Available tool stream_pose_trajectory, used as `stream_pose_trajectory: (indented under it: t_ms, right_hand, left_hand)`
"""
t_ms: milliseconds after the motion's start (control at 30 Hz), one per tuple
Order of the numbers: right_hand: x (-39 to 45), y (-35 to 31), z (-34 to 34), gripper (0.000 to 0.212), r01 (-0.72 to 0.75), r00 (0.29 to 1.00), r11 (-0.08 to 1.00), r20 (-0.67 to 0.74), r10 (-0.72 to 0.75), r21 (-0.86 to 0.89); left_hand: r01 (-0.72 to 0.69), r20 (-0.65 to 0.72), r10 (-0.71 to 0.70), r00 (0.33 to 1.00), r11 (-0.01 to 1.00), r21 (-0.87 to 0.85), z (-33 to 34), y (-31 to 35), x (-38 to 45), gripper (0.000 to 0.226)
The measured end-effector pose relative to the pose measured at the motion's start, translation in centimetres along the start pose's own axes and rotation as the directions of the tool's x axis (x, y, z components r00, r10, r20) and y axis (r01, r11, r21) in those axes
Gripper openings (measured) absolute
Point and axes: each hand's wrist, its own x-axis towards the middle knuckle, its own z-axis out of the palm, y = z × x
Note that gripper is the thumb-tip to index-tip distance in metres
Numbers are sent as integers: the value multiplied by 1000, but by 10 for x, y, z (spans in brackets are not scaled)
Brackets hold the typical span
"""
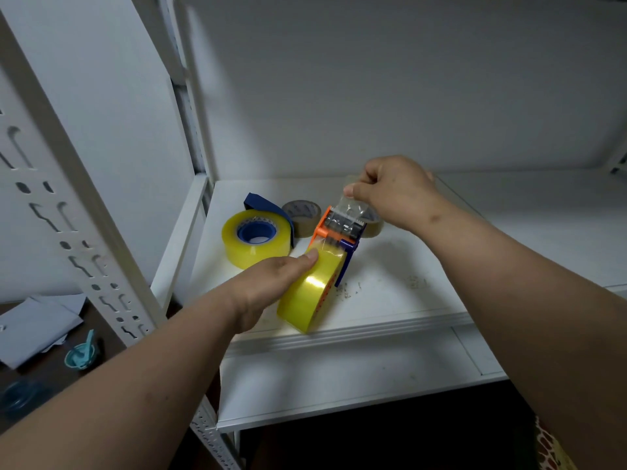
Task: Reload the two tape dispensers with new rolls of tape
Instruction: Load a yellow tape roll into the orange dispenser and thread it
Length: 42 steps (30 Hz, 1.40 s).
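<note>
An orange and purple tape dispenser [339,232] lies on the white shelf [390,300] with a yellowish clear tape roll [310,293] mounted in it. My left hand [271,283] grips that roll from the left, thumb on its top. My right hand [393,191] pinches the loose tape end [349,206] and holds it up over the dispenser's cutter. A second dispenser, dark blue [263,203], lies behind with another yellowish roll [256,237] on it.
Two brown tape rolls rest at the back: one [302,215] beside the blue dispenser, the other [373,225] partly hidden behind the orange one. Small scraps [415,282] litter the shelf. A perforated white upright [68,212] stands left; papers [37,327] and a teal object [81,354] lie below left.
</note>
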Motion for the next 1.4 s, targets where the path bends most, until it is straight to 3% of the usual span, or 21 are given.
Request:
stream_pose_trajectory:
  t_ms: [67,167,300,400,533,700,833,967,1200,1367,1400]
  right_hand:
    - [0,-4,-4,36,19,996,997,85,-25,74]
    - [0,-10,-12,32,73,981,992,174,-90,102]
    - [-3,-15,-10,29,159,984,986,84,-155,-39]
    - [-3,-24,-7,33,238,970,966,-33,-242,-100]
    - [2,-29,-13,36,254,949,965,-176,-261,-65]
    - [-2,-33,-11,34,265,959,964,-103,-265,-16]
    - [-5,-37,-13,29,272,961,961,-63,-268,54]
    - [-6,-36,-16,36,240,969,970,-62,-238,45]
    - [-2,-29,-22,37,164,984,980,-89,-155,116]
    - [-3,-20,-19,32,183,982,948,7,-191,260]
    - [-3,-19,-20,29,195,977,932,28,-213,305]
  left_hand:
    - [11,38,-10,999,1000,-22,-5,0,-4,37]
    - [2,112,3,994,999,-37,-9,-2,-6,35]
    - [-38,119,44,992,998,-53,-9,-6,-12,28]
    - [-64,67,68,995,996,-58,-7,-11,-13,43]
    - [-74,-124,75,989,997,8,-7,-12,-10,75]
    - [-42,-57,40,998,998,-35,-14,-18,-13,107]
    - [-25,52,32,998,991,-130,-15,-18,-19,71]
    - [-56,142,78,987,987,-151,-18,-25,-27,67]
    - [-136,93,154,984,974,-180,-19,-22,-25,60]
    - [-148,101,175,979,961,-234,-15,-34,-22,15]
    - [-158,109,189,976,956,-247,-14,-38,-21,17]
